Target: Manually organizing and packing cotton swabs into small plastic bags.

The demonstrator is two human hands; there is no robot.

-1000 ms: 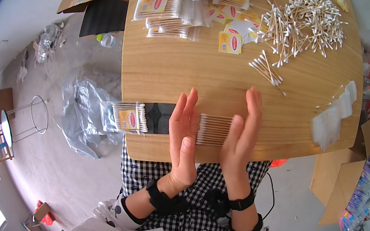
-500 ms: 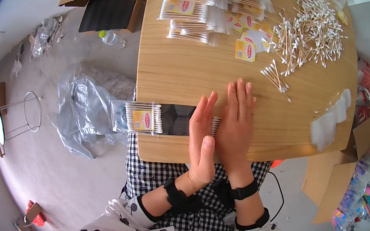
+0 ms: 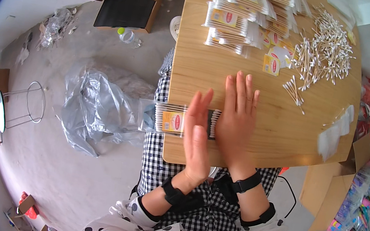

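My left hand (image 3: 197, 135) stands edge-on above the near left part of the wooden table (image 3: 201, 76), fingers straight. Beside it, my right hand (image 3: 237, 120) is turned with its back up and its fingers stretched out. A row of white-tipped cotton swabs (image 3: 214, 122) shows in the gap between them; how far it runs beneath the right hand is hidden. Against the left hand's outer side lies a clear bag of cotton swabs (image 3: 160, 117) with a yellow label. It reaches past the table's left edge. A bit of dark surface shows between the hands.
Filled swab packets (image 3: 231, 21) are stacked at the far side, beside loose labels (image 3: 271, 64). A heap of loose swabs (image 3: 326, 56) lies far right, with a small bunch (image 3: 294, 92) nearer. Clear bags (image 3: 335, 132) lie at the right edge. Plastic sheeting (image 3: 97, 105) covers floor at left.
Both hands have moved left across the table, and the left hand now meets the bag of swabs. More of the swab row shows between the hands. The view has shifted left.
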